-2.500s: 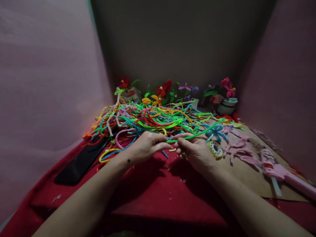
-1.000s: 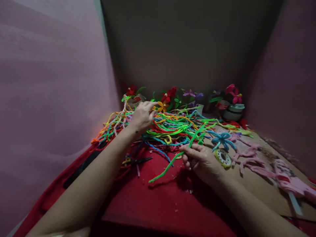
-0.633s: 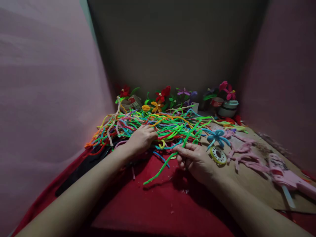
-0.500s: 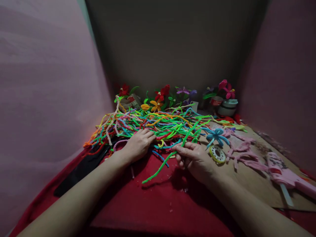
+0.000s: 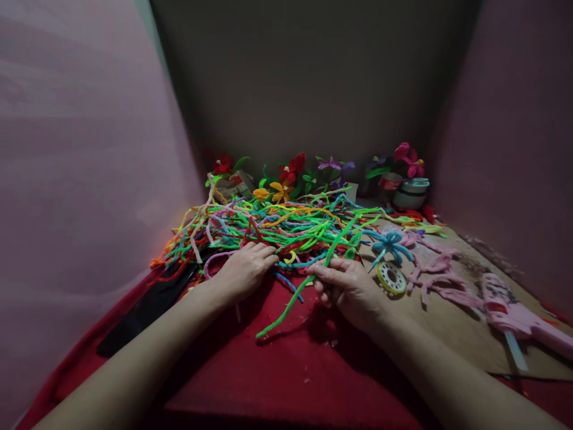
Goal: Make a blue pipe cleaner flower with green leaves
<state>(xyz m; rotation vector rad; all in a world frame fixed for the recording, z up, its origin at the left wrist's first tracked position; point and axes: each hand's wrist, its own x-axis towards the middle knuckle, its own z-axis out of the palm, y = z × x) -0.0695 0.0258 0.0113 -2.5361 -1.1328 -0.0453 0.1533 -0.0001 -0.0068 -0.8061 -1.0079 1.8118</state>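
Note:
My right hand [image 5: 349, 288] pinches a long green pipe cleaner [image 5: 289, 303] between thumb and fingers; its free end lies on the red cloth [image 5: 286, 376] toward me. My left hand [image 5: 244, 272] rests palm down at the near edge of a big tangled pile of coloured pipe cleaners [image 5: 286, 227]. Its fingers are curled together over something hidden beneath them. The two hands are about a hand's width apart.
A blue pipe-cleaner flower [image 5: 388, 243], a small tape roll [image 5: 391, 278], pink pipe-cleaner shapes [image 5: 436, 272] and a pink glue gun [image 5: 514, 313] lie on a cardboard sheet [image 5: 452, 325] at right. A black phone [image 5: 143, 307] lies at left. Finished flowers [image 5: 290, 173] and a pot [image 5: 412, 192] line the back wall.
My left hand let go of the green pipe cleaner, reached to the back of the pile, then came back to its near edge. My right hand has kept hold of the green pipe cleaner.

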